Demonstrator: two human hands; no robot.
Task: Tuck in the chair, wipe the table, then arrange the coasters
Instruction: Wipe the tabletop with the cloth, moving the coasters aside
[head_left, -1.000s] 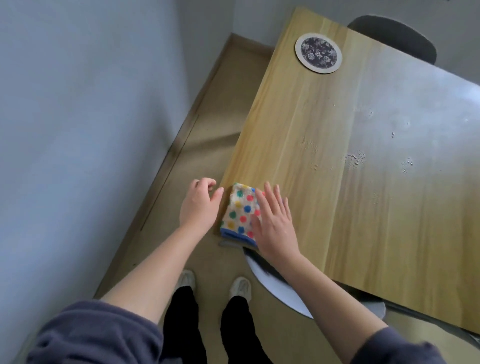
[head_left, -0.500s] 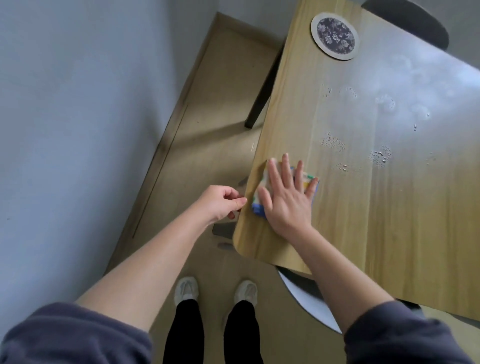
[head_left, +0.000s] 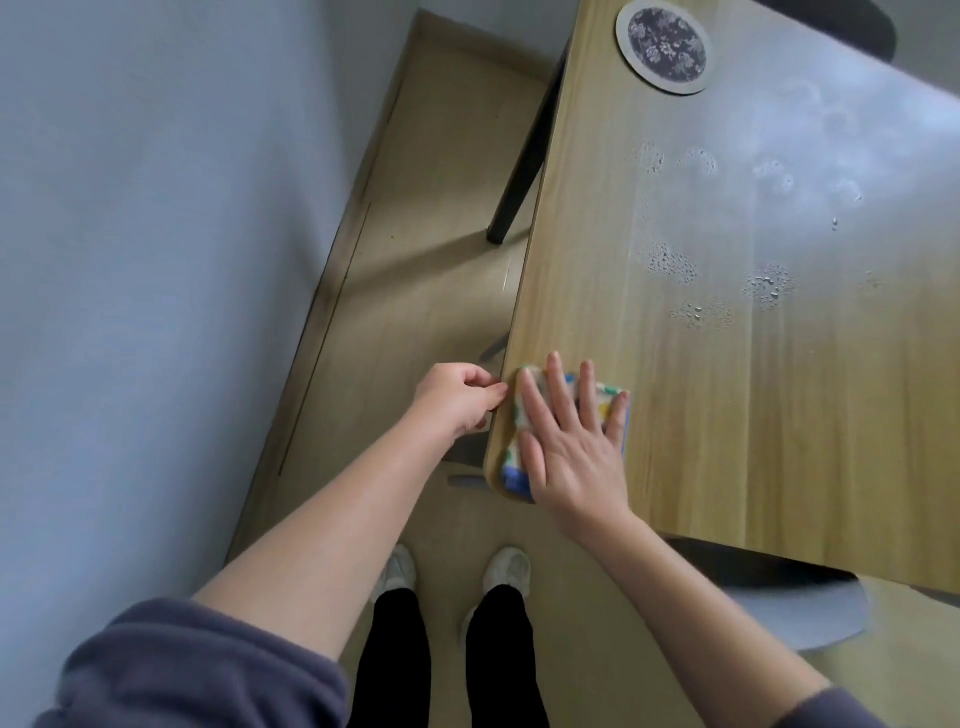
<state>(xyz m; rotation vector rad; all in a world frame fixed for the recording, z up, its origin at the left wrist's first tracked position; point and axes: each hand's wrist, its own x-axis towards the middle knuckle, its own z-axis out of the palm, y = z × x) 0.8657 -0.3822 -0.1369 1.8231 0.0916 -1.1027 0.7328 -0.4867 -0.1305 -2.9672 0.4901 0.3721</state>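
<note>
Mid-wipe — our right hand (head_left: 571, 447) lay flat on the cloth (head_left: 514, 478), left hand (head_left: 457, 397) curled, empty; worktop (head_left: 779, 415) droplets (head_left: 670, 262) and coaster (head_left: 667, 47) awaited us.

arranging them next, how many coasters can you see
1: the coaster lies near the far left corner of the table. Others may be out of view.

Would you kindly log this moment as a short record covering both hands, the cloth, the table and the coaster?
light wooden table: water droplets mid-surface
white folded cloth with coloured dots: on the table's near-left corner
right hand: flat, fingers straight, pressing on the cloth
left hand: fingers curled, holding nothing, beside the table's left edge
round floral coaster: lying at the far-left corner
</note>
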